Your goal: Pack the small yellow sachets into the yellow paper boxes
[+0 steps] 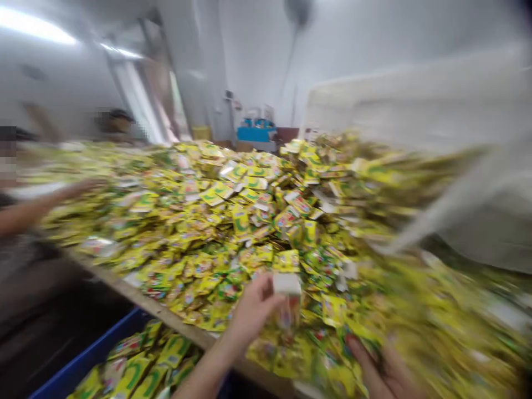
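Note:
My left hand (253, 305) is closed, thumb and fingers around a small yellow packet (287, 310) with a white top edge, just above the heap. At the lower right my right hand (380, 366) reaches low among the yellow and green packets (332, 310). It is smeared by motion; a fingertip lies against a greenish packet (368, 335), and whether it grips that packet does not show. The heap of small printed packets (249, 216) spreads across the table in front of both hands.
Below the table edge (166, 316) a blue crate (89, 357) holds more packets. At the left, another person's arm (45, 205) reaches over the heap. A large whitish sack (415, 105) stands at the right, its flap over packets. A blue box (255, 134) is at the back.

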{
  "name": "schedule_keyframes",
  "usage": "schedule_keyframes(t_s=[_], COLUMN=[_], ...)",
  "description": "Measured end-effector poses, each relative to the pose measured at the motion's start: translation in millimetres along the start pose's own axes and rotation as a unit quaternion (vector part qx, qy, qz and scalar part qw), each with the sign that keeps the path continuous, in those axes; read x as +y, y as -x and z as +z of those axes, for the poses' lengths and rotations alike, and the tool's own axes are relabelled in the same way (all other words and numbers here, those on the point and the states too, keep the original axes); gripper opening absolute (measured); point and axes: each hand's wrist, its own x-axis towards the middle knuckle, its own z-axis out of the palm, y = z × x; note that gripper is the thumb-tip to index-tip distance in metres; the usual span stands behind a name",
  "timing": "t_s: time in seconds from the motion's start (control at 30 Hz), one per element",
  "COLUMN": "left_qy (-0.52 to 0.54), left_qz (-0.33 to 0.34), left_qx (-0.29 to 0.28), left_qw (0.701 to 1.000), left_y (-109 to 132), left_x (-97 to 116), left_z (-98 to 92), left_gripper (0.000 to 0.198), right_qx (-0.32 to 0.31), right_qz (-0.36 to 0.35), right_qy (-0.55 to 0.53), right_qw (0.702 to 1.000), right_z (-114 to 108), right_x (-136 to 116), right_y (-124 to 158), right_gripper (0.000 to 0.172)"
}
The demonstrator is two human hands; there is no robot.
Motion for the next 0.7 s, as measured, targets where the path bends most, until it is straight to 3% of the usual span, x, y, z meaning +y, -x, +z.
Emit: schedule_keyframes(t_s=[0.07, 0.1, 0.2, 0.37, 0.47, 0.53, 0.63, 0.7], left_qy=[0.043, 0.061, 0.082, 0.053, 0.021, -0.011, -0.028, -0.017], left_qz=[-0.018, -0.024, -0.032, -0.032, -0.027, -0.019, -0.018, -0.024], left_qx=[-0.100, -0.128, -0.168, -0.220, -0.207, -0.198, -0.195, -0.200], left_qw=[0.994, 0.990, 0.982, 0.974, 0.978, 0.980, 0.980, 0.979], left_y=[32, 44, 60, 61, 65, 66, 66, 66], left_x=[-18, -27, -44, -42, -44, -51, -61, -65], left_z=[43.2, 58.3, 80.2, 80.3, 80.6, 80.7, 78.3, 75.5], left_gripper=[0.023, 0.024, 0.027, 0.037, 0.042, 0.032, 0.018, 0.020], right_qx=[0.004, -0.026, -0.105, -0.165, -0.223, -0.262, -0.273, -0.254], right_qz=[-0.033, -0.082, -0.201, -0.193, -0.203, -0.230, -0.240, -0.244], right_qy=[0.007, -0.003, 0.056, 0.244, 0.338, 0.350, 0.313, 0.296], right_qw=[0.999, 0.996, 0.972, 0.936, 0.891, 0.869, 0.878, 0.888], right_z=[-13, -18, -26, -35, -42, -47, -49, -47], right_x=[2, 3, 4, -11, -22, -26, -22, -15], right_y=[-10, -13, -16, -5, -5, -9, -16, -21], right_gripper=[0.024, 0.020, 0.013, 0.015, 0.016, 0.019, 0.025, 0.013])
